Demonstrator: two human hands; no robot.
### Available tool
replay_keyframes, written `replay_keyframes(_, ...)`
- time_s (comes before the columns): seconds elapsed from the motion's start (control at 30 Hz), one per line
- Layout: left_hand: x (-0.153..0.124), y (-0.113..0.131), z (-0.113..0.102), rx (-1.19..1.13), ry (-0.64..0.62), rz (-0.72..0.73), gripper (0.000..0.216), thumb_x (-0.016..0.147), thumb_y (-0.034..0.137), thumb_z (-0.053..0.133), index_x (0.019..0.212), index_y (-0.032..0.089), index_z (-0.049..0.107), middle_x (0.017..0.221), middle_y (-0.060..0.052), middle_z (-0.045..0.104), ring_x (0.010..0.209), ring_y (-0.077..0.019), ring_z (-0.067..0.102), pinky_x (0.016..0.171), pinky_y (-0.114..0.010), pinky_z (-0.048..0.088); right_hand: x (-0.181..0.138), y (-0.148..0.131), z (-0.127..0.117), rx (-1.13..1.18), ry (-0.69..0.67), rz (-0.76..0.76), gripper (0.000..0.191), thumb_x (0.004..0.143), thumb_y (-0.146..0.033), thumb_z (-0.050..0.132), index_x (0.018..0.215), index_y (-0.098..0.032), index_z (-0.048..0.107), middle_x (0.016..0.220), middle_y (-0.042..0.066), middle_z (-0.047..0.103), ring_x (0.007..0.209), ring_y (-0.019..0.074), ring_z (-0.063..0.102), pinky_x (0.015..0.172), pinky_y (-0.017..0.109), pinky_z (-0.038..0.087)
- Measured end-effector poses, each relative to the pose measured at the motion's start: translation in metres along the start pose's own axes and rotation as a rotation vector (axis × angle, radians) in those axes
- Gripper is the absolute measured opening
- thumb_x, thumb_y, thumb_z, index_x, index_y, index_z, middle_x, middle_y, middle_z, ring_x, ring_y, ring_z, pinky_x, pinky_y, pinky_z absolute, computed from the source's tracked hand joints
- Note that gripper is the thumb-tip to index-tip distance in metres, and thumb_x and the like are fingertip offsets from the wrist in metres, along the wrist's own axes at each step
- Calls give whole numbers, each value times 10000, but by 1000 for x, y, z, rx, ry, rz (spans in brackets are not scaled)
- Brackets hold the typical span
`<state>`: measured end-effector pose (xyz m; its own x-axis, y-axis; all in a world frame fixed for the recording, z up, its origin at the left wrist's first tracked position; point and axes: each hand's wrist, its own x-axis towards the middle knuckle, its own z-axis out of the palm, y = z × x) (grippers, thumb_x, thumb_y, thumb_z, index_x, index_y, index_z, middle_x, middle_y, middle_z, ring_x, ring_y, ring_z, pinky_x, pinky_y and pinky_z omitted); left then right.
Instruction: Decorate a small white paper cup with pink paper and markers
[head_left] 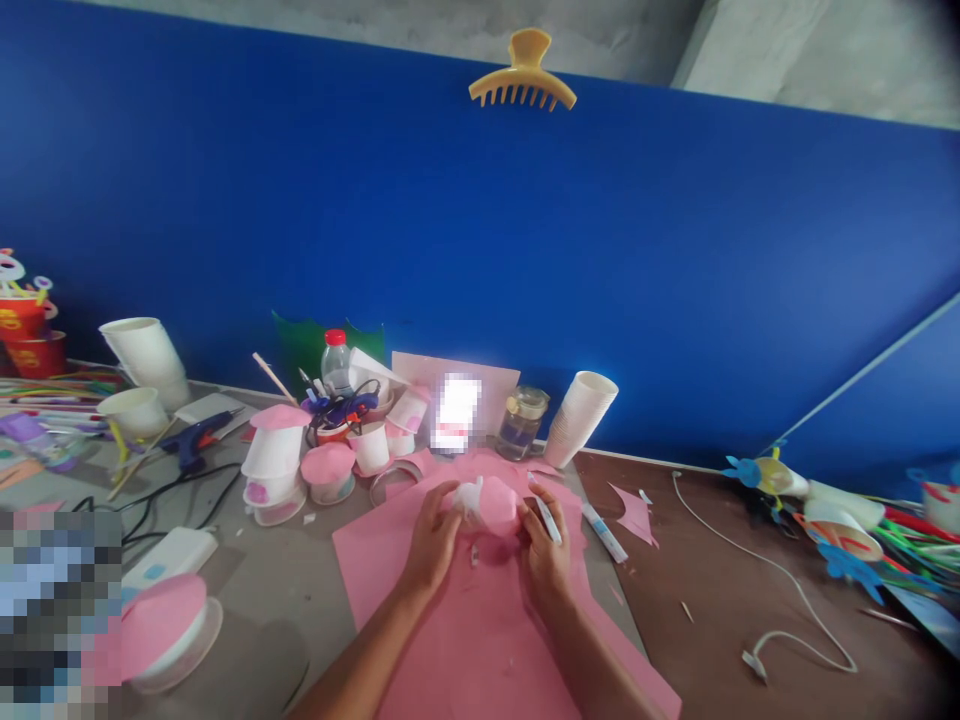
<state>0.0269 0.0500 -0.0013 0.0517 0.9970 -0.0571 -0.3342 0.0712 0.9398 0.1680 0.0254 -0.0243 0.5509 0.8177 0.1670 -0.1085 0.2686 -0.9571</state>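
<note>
My left hand (433, 540) grips a white paper cup (469, 497) lying on its side, its fingers curled round the cup's left end. A pink paper disc (498, 503) covers the cup's mouth. My right hand (546, 550) presses against the pink disc from the right and holds a white marker pen (546, 517) between its fingers. Both hands work above a large pink paper sheet (480, 610) spread on the table.
Behind stand pink-topped cups (328, 472), a tape roll (390, 478), a glass jar (520, 420), a stack of white cups (579, 416) and a water bottle (337, 362). A glue gun (196, 436) lies left, a white cable (780, 590) right. A second pen (604, 532) lies beside the sheet.
</note>
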Motion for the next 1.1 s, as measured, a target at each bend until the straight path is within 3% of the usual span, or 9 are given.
replay_keyframes(0.13,0,4,-1,-2,-46,0,330,732,390,678,982,186,609,876,-28,635,640,-134,561,523,-220,444,-2,-7,1,-26,-23,16,372,749,-380,656,1061,-207,552,695,-38,494,577,114,465,516,234,386)
replay_keyframes(0.3,4,-6,-5,40,-121,62,383,753,440,667,1039,192,608,947,-45,638,777,-142,591,658,-226,478,-4,-9,2,-15,-27,21,379,727,-394,672,1043,-209,574,742,-25,532,627,122,499,579,242,427)
replay_keyframes(0.4,4,-8,-5,21,-163,23,436,718,454,696,1055,200,591,882,-22,630,649,-110,580,566,-220,475,-3,-10,3,32,-43,44,391,709,-394,693,1037,-214,581,727,-33,526,596,111,485,558,232,417)
replay_keyframes(0.5,1,-2,0,-36,-184,-84,494,687,510,693,1053,207,556,660,49,567,416,-81,488,401,-216,405,-2,-13,4,75,-56,46,383,680,-376,720,1005,-218,594,691,-45,511,559,102,475,531,224,407)
replay_keyframes(0.63,-4,10,4,-46,-159,-129,496,715,562,639,1016,179,547,417,106,435,320,-92,427,360,-206,331,-3,-15,4,84,-86,55,366,690,-364,708,1010,-227,596,663,-51,498,529,96,463,503,213,401)
replay_keyframes(0.8,-5,9,3,-61,-171,-122,554,695,591,651,1056,184,546,415,103,456,332,-87,423,373,-200,331,-4,-15,4,14,-99,18,325,730,-391,669,995,-215,602,685,-23,524,560,120,478,523,236,426)
replay_keyframes(1.0,1,-4,-1,-11,-119,-85,541,810,627,468,1062,156,554,371,72,467,303,-106,432,347,-205,234,-2,-11,1,-3,-162,-5,364,752,-392,658,1077,-239,600,667,-21,542,532,136,488,507,259,418)
replay_keyframes(1.1,3,-5,-1,-16,-116,-96,516,823,590,469,1078,148,548,368,71,471,302,-106,434,354,-207,221,-1,-7,0,4,-178,-1,353,749,-395,662,1070,-261,602,662,-16,548,528,147,491,501,272,415)
